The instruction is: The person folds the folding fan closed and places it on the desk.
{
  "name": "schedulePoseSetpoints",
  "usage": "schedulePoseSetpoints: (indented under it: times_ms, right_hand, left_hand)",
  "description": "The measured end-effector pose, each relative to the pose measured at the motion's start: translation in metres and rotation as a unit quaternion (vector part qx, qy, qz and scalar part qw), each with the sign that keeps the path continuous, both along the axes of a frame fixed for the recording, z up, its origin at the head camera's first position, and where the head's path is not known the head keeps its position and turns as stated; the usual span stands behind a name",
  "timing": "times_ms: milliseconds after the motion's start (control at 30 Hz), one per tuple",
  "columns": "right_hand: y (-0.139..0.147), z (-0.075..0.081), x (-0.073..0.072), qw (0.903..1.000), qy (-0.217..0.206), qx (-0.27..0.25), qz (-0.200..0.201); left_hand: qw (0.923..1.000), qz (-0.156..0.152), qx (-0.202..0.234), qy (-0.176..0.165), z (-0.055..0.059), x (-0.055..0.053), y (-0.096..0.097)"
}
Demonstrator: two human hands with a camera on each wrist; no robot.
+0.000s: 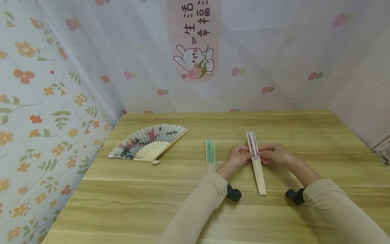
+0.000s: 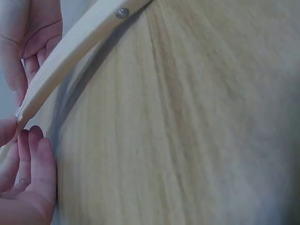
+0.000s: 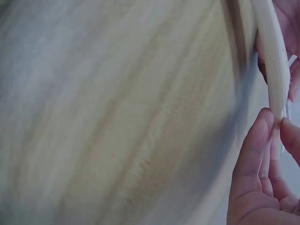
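Observation:
A folded hand fan [image 1: 259, 174] with pale wooden ribs and a printed strip stands between both hands in the head view, its ribbed end toward the person. My left hand [image 1: 239, 156] pinches its left edge with thumb and fingertips. From the opposite side, my right hand [image 1: 275, 156] pinches it at about the same height. A metal rivet shows on the fan [image 2: 70, 54] in the left wrist view, and its shadow falls on the wood. In the right wrist view, thumb and fingertips of the right hand [image 3: 262, 183] meet on the fan's edge.
A second folded fan [image 1: 210, 150], green at the top, lies left of the hands, its lower end hidden by the left sleeve. Farther left, a spread fan [image 1: 152, 142] with painted blossoms lies on the wooden table [image 1: 122, 203]. Printed curtains [image 1: 137, 67] stand behind and at the left.

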State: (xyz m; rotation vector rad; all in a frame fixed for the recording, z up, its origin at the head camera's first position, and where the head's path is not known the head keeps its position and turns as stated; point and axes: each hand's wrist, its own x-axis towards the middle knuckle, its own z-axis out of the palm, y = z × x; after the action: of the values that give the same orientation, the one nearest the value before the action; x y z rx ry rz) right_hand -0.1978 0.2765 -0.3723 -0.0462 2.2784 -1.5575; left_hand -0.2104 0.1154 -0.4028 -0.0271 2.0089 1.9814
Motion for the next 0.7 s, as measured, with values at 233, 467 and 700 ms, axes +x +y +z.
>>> schedulePoseSetpoints:
  times_ms: [233,467,700]
  right_hand:
    - [-0.002,-0.008,-0.003,0.9997,-0.017,0.009,-0.013]
    - [-0.003,-0.011,-0.001,0.9993,-0.033,0.001,-0.014]
    - [-0.003,-0.012,0.001,0.9993,-0.031,-0.003,-0.019]
  left_hand:
    - [0.9988,0.014,-0.044,0.020,-0.002,0.000,-0.001]
    - [0.9960,0.001,-0.083,0.034,-0.002,0.000,-0.003]
    - [0.9941,-0.017,-0.093,0.054,0.000,0.001,-0.005]
